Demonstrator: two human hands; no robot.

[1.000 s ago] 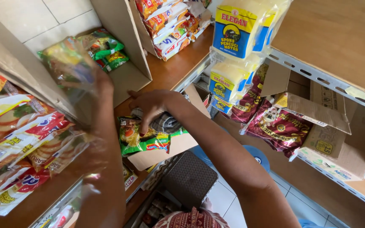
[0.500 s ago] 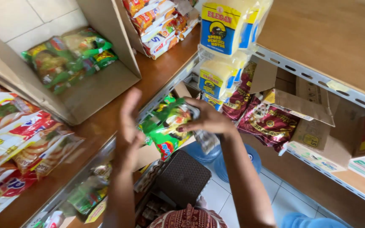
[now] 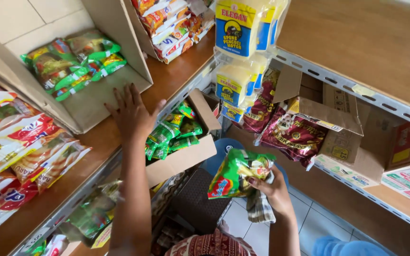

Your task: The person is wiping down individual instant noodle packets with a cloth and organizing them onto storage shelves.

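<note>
My left hand (image 3: 131,114) is raised with fingers spread, near the front edge of the wooden shelf (image 3: 167,80), just below a cardboard box (image 3: 103,97) tipped on its side that holds green noodle packets (image 3: 72,61). It holds nothing. My right hand (image 3: 269,187) grips a green noodle packet (image 3: 236,173) together with a checked cloth (image 3: 260,208), low over the tiled floor. Between my arms an open carton (image 3: 186,154) holds several more green packets (image 3: 172,132).
Red and white noodle packets (image 3: 20,147) lie at the left of the shelf, another stack (image 3: 172,23) at the back. Yellow sponge packs (image 3: 240,47) hang from the metal rack (image 3: 357,92). Dark red snack bags (image 3: 293,137) and cartons (image 3: 395,156) sit on the lower right shelf.
My left hand has let go of the packets in the tipped box and drawn back to the shelf edge. My right hand has lifted a green packet out of the carton and moved down to the right.
</note>
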